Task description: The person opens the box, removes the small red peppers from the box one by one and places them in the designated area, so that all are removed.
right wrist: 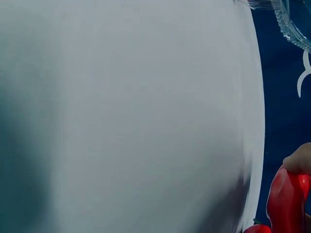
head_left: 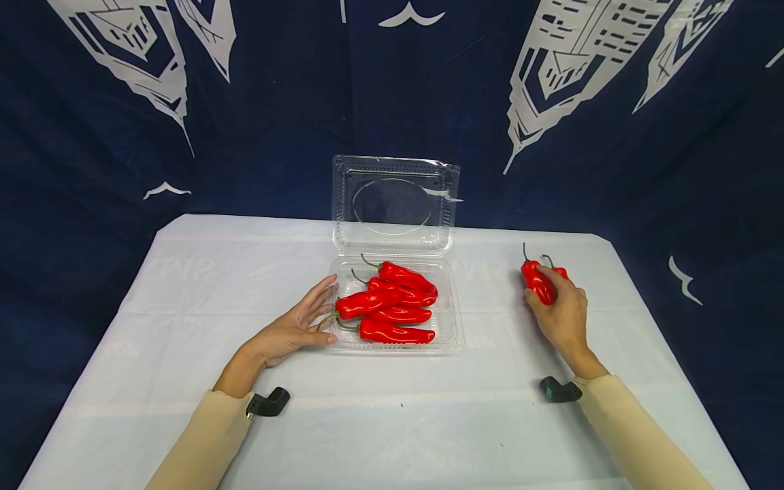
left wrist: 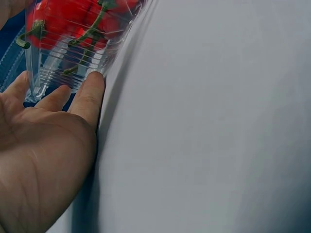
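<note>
Red peppers [head_left: 392, 306] are the matter here: about 5 lie packed side by side in the clear clamshell box [head_left: 450, 320], which stands near the middle of the worktop [head_left: 184, 272] with its hinged lid [head_left: 395, 204] raised toward the far edge; 2 more peppers [head_left: 542, 280] are well apart from the box, toward the right edge of the worktop, where the right hand [head_left: 560, 316] has its fingers curled round them; whether they are lifted or resting on the cloth I cannot tell. The left hand [head_left: 294, 330] is relaxed, fingers straight, its fingertips [left wrist: 92, 80] touching the left wall of the box and steadying it; it holds nothing. Judging from how things lie, the packing looks mostly done: most peppers are in, the 2 in the right hand are not yet in the box, and the lid is not yet closed; a dark blue backdrop [head_left: 275, 102] with white prints hangs behind the far edge.
</note>
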